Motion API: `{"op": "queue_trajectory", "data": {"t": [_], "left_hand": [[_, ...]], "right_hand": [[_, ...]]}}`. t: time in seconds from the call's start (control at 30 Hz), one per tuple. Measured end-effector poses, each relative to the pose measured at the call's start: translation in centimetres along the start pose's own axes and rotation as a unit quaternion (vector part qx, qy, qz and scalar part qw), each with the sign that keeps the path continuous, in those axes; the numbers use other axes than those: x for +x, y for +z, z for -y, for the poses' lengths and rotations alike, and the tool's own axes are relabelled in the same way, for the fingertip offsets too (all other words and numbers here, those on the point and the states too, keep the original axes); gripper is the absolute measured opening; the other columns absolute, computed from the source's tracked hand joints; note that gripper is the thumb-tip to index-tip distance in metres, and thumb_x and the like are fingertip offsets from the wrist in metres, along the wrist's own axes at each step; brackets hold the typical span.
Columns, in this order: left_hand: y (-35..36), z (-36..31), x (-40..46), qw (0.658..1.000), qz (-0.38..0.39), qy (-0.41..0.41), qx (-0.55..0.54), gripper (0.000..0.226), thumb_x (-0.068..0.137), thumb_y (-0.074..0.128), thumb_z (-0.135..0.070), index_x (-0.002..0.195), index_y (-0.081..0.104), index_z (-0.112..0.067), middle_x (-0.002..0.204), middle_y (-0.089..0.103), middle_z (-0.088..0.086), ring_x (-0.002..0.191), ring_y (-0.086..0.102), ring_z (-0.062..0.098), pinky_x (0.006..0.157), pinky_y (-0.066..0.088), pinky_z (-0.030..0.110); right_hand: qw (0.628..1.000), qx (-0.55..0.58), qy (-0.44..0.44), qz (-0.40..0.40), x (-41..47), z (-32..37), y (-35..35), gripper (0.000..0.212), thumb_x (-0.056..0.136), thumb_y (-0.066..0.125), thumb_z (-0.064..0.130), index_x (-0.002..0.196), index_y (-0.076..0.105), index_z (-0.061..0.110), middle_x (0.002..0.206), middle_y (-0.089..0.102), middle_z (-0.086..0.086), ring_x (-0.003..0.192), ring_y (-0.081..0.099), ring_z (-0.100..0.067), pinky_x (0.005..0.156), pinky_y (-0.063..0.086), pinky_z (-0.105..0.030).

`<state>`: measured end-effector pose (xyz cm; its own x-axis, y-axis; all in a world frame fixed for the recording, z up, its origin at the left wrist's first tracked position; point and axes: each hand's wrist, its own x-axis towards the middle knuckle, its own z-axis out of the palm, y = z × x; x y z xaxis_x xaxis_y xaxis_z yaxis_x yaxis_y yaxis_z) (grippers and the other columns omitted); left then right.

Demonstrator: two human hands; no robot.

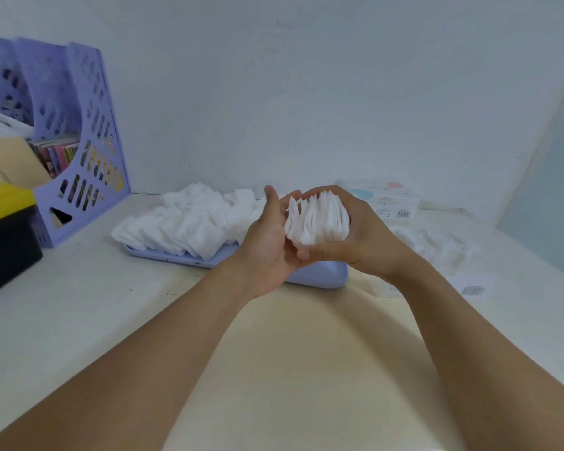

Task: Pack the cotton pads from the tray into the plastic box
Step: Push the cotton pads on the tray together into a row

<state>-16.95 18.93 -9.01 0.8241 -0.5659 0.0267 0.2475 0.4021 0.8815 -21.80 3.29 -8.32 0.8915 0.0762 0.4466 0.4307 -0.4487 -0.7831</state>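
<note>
Two bare hands are in view, the left hand (269, 236) and the right hand (349, 232). Between them sits one stack of cotton pads (318, 221), its pads too many and too tightly pressed to count. One lilac tray (319, 276) holds one loose heap of cotton pads (189, 219), also too many to count. One clear plastic box (433, 252) lies to the right. One purple file rack (75, 141) stands at the left, showing three upright dividers. One yellow-and-black box (4, 229) sits at the left edge. One small carton (388, 198) stands by the wall. Two barcode labels are visible, one on the carton and one on the clear box.
</note>
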Motion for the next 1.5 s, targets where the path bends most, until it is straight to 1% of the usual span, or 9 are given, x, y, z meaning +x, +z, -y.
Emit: {"op": "queue_trajectory", "data": {"t": [0.13,0.23,0.37,0.63,0.73,0.83,1.03,1.3,1.5], "left_hand": [[0.5,-0.1,-0.3,0.999,0.028,-0.014,-0.004,0.066,0.102,0.017,-0.062,0.142,0.053,-0.023,0.136,0.065,0.006,0.120,0.064,0.020,0.064,0.058,0.023],[0.2,-0.1,-0.1,0.999,0.032,-0.025,-0.020,0.063,0.103,0.023,-0.060,0.145,0.049,-0.022,0.139,0.062,0.006,0.125,0.062,0.021,0.094,0.056,0.032],[0.0,-0.1,-0.1,0.998,0.051,-0.035,-0.021,0.058,0.106,0.027,-0.053,0.142,0.053,-0.015,0.138,0.063,0.010,0.126,0.061,0.024,0.102,0.050,0.040],[-0.3,0.0,0.0,0.998,0.063,0.009,0.028,0.056,0.096,0.061,-0.038,0.143,0.051,-0.008,0.139,0.060,0.016,0.126,0.061,0.026,0.109,0.047,0.043],[-0.5,0.3,0.0,0.997,0.055,0.008,0.050,0.065,0.084,0.074,-0.035,0.139,0.054,-0.007,0.131,0.066,0.015,0.110,0.070,0.021,0.091,0.059,0.032],[-0.4,0.2,-0.3,0.995,0.073,-0.008,0.068,0.048,0.091,0.070,-0.024,0.134,0.059,-0.005,0.121,0.070,0.011,0.081,0.071,0.009,0.066,0.055,0.019],[-0.6,-0.5,-0.6,0.996,0.065,-0.039,0.040,0.034,0.101,0.057,-0.028,0.129,0.063,-0.011,0.123,0.072,0.011,0.115,0.068,0.023,0.095,0.057,0.044],[-0.5,-0.5,-0.5,0.997,0.058,-0.048,-0.019,0.042,0.102,0.052,-0.037,0.134,0.059,-0.011,0.129,0.068,0.014,0.119,0.066,0.028,0.089,0.060,0.043],[-0.3,0.1,-0.2,0.997,0.049,-0.038,0.043,0.045,0.104,0.042,-0.047,0.131,0.060,-0.016,0.126,0.070,0.010,0.114,0.069,0.023,0.089,0.060,0.044]], "right_hand": [[0.999,-0.029,-0.019,-0.002,0.0,-0.1,0.8,0.076,0.061,0.094,0.000,0.126,0.059,0.017,0.115,0.069,0.006,0.108,0.066,-0.009,0.089,0.053,-0.023],[0.999,-0.028,-0.025,-0.018,0.1,-0.3,0.9,0.068,0.064,0.091,-0.004,0.121,0.061,0.017,0.110,0.070,0.009,0.104,0.067,-0.007,0.085,0.052,-0.020],[0.999,0.001,-0.015,-0.034,0.1,0.0,0.6,0.064,0.065,0.091,-0.004,0.119,0.062,0.016,0.110,0.072,0.003,0.103,0.069,-0.010,0.083,0.055,-0.022],[0.998,0.064,0.010,-0.014,-0.1,0.3,0.1,0.061,0.070,0.086,-0.007,0.123,0.059,0.006,0.110,0.072,-0.005,0.099,0.072,-0.015,0.076,0.058,-0.027],[0.998,0.056,0.003,-0.016,-0.1,0.2,0.1,0.063,0.068,0.087,-0.009,0.123,0.059,0.005,0.107,0.072,-0.005,0.098,0.072,-0.014,0.076,0.058,-0.026],[0.999,0.029,-0.006,-0.014,0.0,0.0,0.2,0.066,0.065,0.088,-0.010,0.122,0.059,0.005,0.105,0.071,-0.001,0.099,0.071,-0.012,0.077,0.056,-0.024],[1.000,0.014,-0.002,-0.015,0.0,0.0,-0.4,0.062,0.065,0.091,-0.003,0.119,0.063,0.010,0.109,0.070,-0.005,0.103,0.069,-0.016,0.083,0.059,-0.030],[0.998,0.064,0.024,0.018,-0.1,0.2,-0.7,0.054,0.079,0.084,0.009,0.128,0.061,0.016,0.121,0.069,-0.005,0.114,0.067,-0.019,0.093,0.058,-0.039],[1.000,0.003,0.008,0.008,-0.1,0.1,-0.2,0.060,0.073,0.088,0.003,0.125,0.061,0.019,0.111,0.069,0.002,0.104,0.068,-0.013,0.084,0.059,-0.030]]}}
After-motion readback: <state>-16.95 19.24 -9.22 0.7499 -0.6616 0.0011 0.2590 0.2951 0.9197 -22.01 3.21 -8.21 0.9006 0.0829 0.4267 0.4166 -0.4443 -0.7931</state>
